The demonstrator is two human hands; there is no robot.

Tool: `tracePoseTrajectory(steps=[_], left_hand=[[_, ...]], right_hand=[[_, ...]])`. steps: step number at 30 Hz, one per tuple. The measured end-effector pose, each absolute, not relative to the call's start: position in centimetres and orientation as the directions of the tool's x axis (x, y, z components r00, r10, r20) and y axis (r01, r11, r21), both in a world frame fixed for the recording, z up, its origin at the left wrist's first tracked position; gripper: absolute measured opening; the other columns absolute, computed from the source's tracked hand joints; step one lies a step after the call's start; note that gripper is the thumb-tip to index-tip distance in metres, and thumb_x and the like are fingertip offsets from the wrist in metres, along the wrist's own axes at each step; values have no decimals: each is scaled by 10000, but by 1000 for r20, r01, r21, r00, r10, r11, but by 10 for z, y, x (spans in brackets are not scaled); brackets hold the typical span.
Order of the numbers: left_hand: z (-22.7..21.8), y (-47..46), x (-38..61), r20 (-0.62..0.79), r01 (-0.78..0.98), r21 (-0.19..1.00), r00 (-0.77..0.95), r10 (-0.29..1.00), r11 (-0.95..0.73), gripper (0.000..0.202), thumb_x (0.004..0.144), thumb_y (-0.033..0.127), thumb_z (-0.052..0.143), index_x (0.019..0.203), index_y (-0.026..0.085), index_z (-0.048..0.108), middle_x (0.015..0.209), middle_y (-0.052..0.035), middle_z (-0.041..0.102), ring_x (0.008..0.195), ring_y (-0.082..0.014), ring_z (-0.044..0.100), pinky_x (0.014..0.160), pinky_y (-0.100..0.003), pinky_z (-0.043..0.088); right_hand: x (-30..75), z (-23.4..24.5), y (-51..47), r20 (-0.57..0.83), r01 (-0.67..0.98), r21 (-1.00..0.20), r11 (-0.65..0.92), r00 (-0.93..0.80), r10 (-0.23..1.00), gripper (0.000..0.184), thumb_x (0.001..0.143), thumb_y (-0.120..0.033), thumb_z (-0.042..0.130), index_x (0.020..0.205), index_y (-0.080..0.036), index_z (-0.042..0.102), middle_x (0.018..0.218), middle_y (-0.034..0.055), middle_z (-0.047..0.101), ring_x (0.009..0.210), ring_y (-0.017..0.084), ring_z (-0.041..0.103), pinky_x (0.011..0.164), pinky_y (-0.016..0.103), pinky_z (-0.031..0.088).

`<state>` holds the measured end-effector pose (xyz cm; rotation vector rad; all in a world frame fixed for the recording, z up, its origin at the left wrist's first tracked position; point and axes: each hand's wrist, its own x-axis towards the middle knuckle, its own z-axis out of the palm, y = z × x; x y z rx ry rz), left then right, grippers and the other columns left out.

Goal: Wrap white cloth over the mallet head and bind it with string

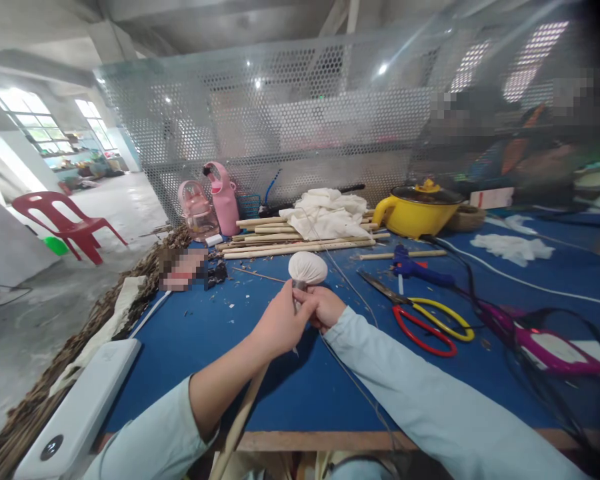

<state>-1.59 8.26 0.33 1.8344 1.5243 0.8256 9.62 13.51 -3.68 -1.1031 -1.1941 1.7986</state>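
Over the middle of the blue table, both hands meet just under a round, white cloth-covered head (pixel 307 268) on a wooden stick (pixel 243 417). The cloth is gathered smoothly over the ball, and a greyish band wraps its neck. My left hand (pixel 283 320) is closed around the stick below the ball, which slants down toward my lap. My right hand (pixel 325 307) pinches at the neck from the right side; a thin wire (pixel 347 373) trails from near it down to the table edge. What lies between the right fingertips is mostly hidden.
Scissors (pixel 423 320) with red and yellow handles lie at right, beside a blue glue gun (pixel 420 270) and a magenta tool (pixel 555 350). Behind are wooden sticks (pixel 290 248), white cloth (pixel 330 212), a yellow pot (pixel 415 213) and a pink bottle (pixel 225 207). A white power bank (pixel 85 407) sits left.
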Motion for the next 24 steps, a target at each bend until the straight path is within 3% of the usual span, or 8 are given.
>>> tracePoseTrajectory(steps=[5,8,14,19,24], left_hand=[[-7,76,-18,70,724,670,159,985,-165,288,842,229,409,1112,154,473,950,-121,644,847,-227,601,738,-315,410],[-6,75,-23,72,774,614,142,987,-157,247,852,185,339,1042,139,489,873,-122,636,755,-214,586,673,-305,392],[-6,80,-37,118,713,678,137,984,-181,169,848,179,340,864,164,507,786,-56,603,689,-155,522,639,-255,362],[-8,83,-42,106,694,707,88,991,-137,188,867,260,342,805,173,497,752,-33,575,666,-144,495,615,-240,338],[-2,79,-39,101,616,771,129,986,-160,217,873,320,348,763,181,473,684,0,536,613,-124,456,572,-223,318]], right_hand=[[103,-31,140,-283,-113,-934,-338,-340,897,373,628,-461,684,599,-187,433,319,-122,220,275,25,148,295,188,73],[103,-31,138,-188,-59,-974,-218,-328,926,390,652,-521,650,604,-183,459,334,-113,221,291,35,166,316,212,100],[100,-30,135,20,65,-997,44,-331,943,427,634,-579,604,613,-170,484,440,-69,379,407,65,304,408,221,213],[103,-14,129,88,124,-983,135,-326,941,363,664,-506,571,576,-161,504,463,-59,394,442,74,309,447,231,237],[108,-6,121,188,118,-970,210,-173,967,372,708,-474,570,518,-172,465,413,-64,342,411,71,283,425,237,226]])
